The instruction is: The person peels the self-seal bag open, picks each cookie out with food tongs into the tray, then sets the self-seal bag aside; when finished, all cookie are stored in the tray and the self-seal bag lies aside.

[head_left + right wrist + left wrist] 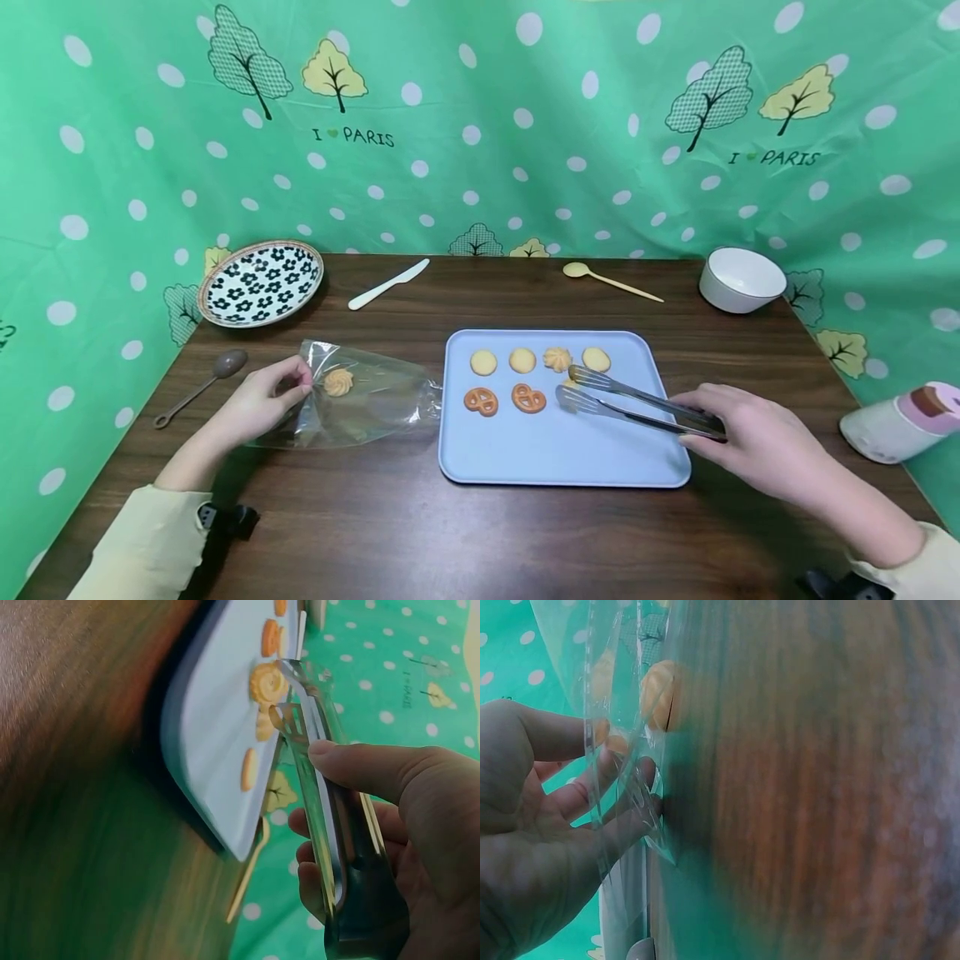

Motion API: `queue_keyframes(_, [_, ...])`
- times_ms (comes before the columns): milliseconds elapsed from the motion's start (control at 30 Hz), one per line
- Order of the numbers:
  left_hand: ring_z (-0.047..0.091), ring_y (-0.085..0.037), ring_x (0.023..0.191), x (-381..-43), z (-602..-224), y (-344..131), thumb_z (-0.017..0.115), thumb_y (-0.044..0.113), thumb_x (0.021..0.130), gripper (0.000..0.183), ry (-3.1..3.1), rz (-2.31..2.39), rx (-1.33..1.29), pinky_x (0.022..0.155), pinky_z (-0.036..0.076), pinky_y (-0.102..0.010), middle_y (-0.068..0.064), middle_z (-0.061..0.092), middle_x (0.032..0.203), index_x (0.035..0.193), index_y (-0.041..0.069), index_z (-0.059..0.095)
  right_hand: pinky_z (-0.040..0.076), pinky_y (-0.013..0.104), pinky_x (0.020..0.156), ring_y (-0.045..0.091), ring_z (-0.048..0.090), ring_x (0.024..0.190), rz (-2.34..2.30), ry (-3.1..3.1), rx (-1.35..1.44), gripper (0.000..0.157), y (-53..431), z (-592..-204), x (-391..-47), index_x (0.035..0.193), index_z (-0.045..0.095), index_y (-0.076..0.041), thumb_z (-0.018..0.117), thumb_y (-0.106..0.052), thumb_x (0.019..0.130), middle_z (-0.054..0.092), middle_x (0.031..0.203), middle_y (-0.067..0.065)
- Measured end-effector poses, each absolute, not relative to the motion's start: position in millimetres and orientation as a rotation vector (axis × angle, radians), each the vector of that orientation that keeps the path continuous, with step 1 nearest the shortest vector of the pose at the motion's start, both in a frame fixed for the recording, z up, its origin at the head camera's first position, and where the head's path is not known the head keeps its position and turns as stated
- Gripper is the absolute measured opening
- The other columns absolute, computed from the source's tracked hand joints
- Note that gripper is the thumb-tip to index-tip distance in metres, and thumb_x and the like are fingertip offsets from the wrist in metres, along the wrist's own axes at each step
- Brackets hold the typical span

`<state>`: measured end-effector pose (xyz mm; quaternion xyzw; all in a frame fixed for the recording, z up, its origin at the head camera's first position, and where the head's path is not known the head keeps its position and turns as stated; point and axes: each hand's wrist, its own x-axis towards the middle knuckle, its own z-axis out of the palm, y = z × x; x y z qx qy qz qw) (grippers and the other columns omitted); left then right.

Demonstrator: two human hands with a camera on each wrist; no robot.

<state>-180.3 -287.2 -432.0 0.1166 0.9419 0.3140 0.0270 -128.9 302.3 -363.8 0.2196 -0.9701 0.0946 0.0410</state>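
My left hand (pixel 266 392) grips the open end of a clear plastic bag (pixel 375 408), fingers and thumb at its edge. Inside that bag lies a swirl cookie (pixel 338 382). My right hand (pixel 757 429) holds metal tongs (pixel 337 817) over a light blue tray (pixel 555 458). The tong tips stand on either side of another swirl cookie (pixel 267 682), mostly hidden by them in the head view; whether they touch it I cannot tell. Round cookies (pixel 483 362), a swirl cookie (pixel 557 359) and two pretzels (pixel 528 398) also lie on the tray.
Behind the bag are a flower-patterned plate (pixel 261 283) and a white knife (pixel 388 284). A brown spoon (pixel 201 388) lies far left. Beyond the tray are a pale wooden spoon (pixel 611 281) and a white bowl (pixel 742 281). At the right edge, a pink-and-white jar (pixel 900 423) lies tilted.
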Motion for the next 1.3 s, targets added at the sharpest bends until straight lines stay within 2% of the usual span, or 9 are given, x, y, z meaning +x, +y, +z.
queue_keyframes(200, [0.051, -0.020, 0.082, -179.8, -432.9, -287.8, 0.059, 0.010, 0.092, 0.008, 2.913, 0.968, 0.346, 0.072, 0.041, -0.032, -0.001, 0.058, 0.086, 0.090, 0.017, 0.055, 0.046, 0.031, 0.059, 0.007, 0.055, 0.076, 0.272, -2.993, 0.688, 0.040, 296.3, -370.1, -132.2, 0.107, 0.068, -0.017, 0.081, -0.028, 0.071, 0.064, 0.092, -0.007])
queue_keyframes(533, [0.051, -0.021, 0.084, -181.2, -432.6, -287.8, 0.060, 0.010, 0.091, 0.007, 2.901, 0.975, 0.322, 0.074, 0.041, -0.035, -0.001, 0.058, 0.087, 0.091, 0.015, 0.055, 0.040, 0.026, 0.057, 0.008, 0.050, 0.071, 0.353, -2.906, 0.705, 0.043, 282.0, -360.5, -143.4, 0.112, 0.066, -0.016, 0.080, -0.029, 0.074, 0.061, 0.089, -0.006])
queue_keyframes(633, [0.051, -0.021, 0.083, -182.0, -433.0, -287.9, 0.060, 0.009, 0.091, 0.009, 2.906, 0.975, 0.321, 0.074, 0.041, -0.035, -0.001, 0.058, 0.086, 0.091, 0.016, 0.055, 0.042, 0.028, 0.059, 0.009, 0.051, 0.073, 0.416, -2.857, 0.747, 0.041, 262.0, -362.0, -149.6, 0.112, 0.066, -0.016, 0.080, -0.028, 0.075, 0.063, 0.092, -0.004])
queue_keyframes(867, [0.051, -0.021, 0.082, -182.1, -435.0, -287.2, 0.059, 0.011, 0.091, 0.007, 2.900, 0.989, 0.309, 0.073, 0.041, -0.035, -0.001, 0.057, 0.085, 0.091, 0.015, 0.054, 0.051, 0.037, 0.071, 0.011, 0.062, 0.089, 0.458, -2.802, 0.993, 0.034, 198.6, -373.6, -159.3, 0.109, 0.067, -0.020, 0.078, -0.029, 0.078, 0.067, 0.101, -0.004])
queue_keyframes(1033, [0.051, -0.021, 0.082, -181.7, -435.0, -286.9, 0.059, 0.011, 0.092, 0.006, 2.898, 0.993, 0.302, 0.073, 0.041, -0.034, -0.001, 0.057, 0.085, 0.091, 0.015, 0.054, 0.051, 0.035, 0.071, 0.011, 0.063, 0.096, 0.378, -2.812, 1.125, 0.034, 156.1, -379.8, -163.0, 0.111, 0.067, -0.021, 0.074, -0.033, 0.081, 0.067, 0.104, -0.007])
queue_keyframes(1300, [0.051, -0.021, 0.082, -181.8, -434.4, -287.0, 0.059, 0.011, 0.091, 0.007, 2.893, 0.998, 0.300, 0.073, 0.041, -0.035, -0.002, 0.057, 0.085, 0.091, 0.015, 0.054, 0.050, 0.032, 0.066, 0.011, 0.061, 0.092, 0.282, -2.833, 1.187, 0.035, 99.5, -386.7, -174.9, 0.113, 0.065, -0.019, 0.071, -0.035, 0.083, 0.064, 0.102, -0.006])
